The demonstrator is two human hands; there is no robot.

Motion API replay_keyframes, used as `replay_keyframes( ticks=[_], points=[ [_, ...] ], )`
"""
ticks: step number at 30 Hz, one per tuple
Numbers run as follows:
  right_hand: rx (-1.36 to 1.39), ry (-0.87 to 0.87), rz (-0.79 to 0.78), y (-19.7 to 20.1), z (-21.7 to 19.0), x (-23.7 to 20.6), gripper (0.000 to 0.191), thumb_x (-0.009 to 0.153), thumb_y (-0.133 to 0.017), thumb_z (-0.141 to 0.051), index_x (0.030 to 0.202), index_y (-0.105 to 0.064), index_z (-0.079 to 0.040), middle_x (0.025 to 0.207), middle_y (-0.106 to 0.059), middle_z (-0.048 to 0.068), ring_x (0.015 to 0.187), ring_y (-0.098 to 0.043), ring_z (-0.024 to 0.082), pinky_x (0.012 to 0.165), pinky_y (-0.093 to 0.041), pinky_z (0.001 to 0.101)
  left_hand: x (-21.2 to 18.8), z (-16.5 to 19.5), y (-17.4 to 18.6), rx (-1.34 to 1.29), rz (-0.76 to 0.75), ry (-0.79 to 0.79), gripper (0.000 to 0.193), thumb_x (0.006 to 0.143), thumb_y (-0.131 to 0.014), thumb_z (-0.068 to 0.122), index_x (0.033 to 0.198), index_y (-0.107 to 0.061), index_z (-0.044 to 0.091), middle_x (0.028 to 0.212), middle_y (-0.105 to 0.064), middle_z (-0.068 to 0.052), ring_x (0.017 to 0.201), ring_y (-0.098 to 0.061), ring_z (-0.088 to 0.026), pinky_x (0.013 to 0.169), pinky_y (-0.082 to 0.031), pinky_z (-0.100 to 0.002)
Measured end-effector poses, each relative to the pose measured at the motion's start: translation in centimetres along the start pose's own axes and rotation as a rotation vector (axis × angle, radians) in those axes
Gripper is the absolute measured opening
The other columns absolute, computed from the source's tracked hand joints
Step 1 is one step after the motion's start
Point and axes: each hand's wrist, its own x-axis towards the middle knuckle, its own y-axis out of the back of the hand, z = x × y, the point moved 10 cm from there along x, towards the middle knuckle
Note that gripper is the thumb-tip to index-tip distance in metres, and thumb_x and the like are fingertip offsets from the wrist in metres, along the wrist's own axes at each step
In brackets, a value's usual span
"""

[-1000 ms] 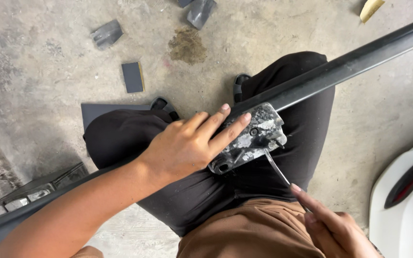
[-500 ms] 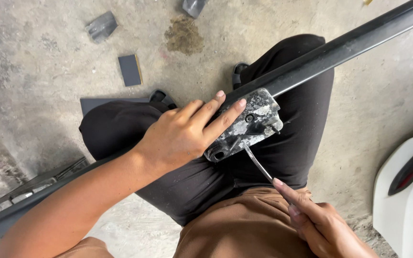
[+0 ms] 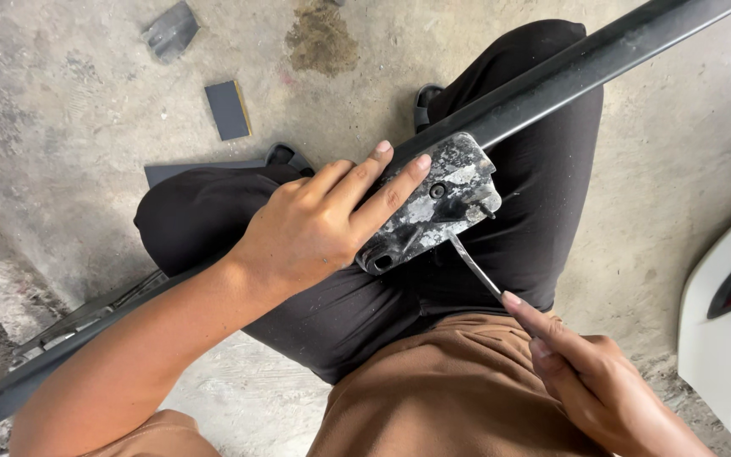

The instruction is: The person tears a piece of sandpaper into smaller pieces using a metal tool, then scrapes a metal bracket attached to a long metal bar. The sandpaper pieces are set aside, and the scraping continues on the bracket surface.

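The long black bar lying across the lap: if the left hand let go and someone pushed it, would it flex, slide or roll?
The long black bar looks like rigid metal with flat faces, so it probably would not flex or roll. It rests on soft black trousers, pinned by the left hand, so unheld it might tip towards its longer end. The mottled grey bracket likely adds weight there.

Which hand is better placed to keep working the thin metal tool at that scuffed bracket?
Probably the right hand: it grips the thin metal tool, whose tip meets the scuffed bracket. The left hand lies across the bracket, steadying it on the black bar.
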Motion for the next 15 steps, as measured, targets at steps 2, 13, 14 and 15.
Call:
replay_keyframes(
  ticks=[2, 13, 14, 15],
  points=[
    [-0.015, -0.051, -0.013, -0.2, 0.1, 0.0, 0.06, 0.096, -0.055, -0.015, 0.154, -0.043, -0.022, 0.049, -0.049, 0.008, 0.041, -0.047, 0.015, 0.047, -0.049, 0.0327, -0.2, 0.0, 0.0, 0.015, 0.009, -0.002, 0.066, 0.095, -0.062, -0.005, 0.156, -0.046, 0.014, 0.132, -0.07, -0.019, 0.092, -0.072, -0.02, 0.063, -0.061, -0.026],
    [0.054, 0.072, 0.012, -0.6, 0.8, -0.3, 0.055, 0.099, -0.053, -0.012, 0.153, -0.043, -0.016, 0.047, -0.059, 0.001, 0.042, -0.054, 0.011, 0.045, -0.052, 0.0308, -0.8, 0.0, 0.0, 0.022, 0.008, -0.016, 0.065, 0.099, -0.062, -0.007, 0.158, -0.046, 0.015, 0.133, -0.07, -0.018, 0.09, -0.071, -0.017, 0.063, -0.06, -0.023],
    [0.042, 0.033, 0.0, -0.8, 1.2, -0.3, 0.055, 0.099, -0.053, -0.012, 0.153, -0.044, -0.017, 0.05, -0.059, 0.002, 0.044, -0.054, 0.012, 0.047, -0.053, 0.0313, -0.8, -0.1, 0.0, 0.027, 0.001, -0.011, 0.066, 0.098, -0.062, -0.007, 0.158, -0.046, 0.015, 0.133, -0.07, -0.018, 0.09, -0.071, -0.017, 0.063, -0.06, -0.023],
    [0.029, -0.002, -0.016, -0.9, 1.5, -0.4, 0.055, 0.099, -0.054, -0.012, 0.152, -0.044, -0.018, 0.052, -0.059, 0.003, 0.046, -0.055, 0.013, 0.048, -0.054, 0.0318, -0.8, -0.1, 0.1, 0.021, 0.002, -0.003, 0.065, 0.099, -0.062, -0.007, 0.159, -0.046, 0.015, 0.134, -0.07, -0.018, 0.091, -0.071, -0.018, 0.064, -0.06, -0.023]
  ],
)
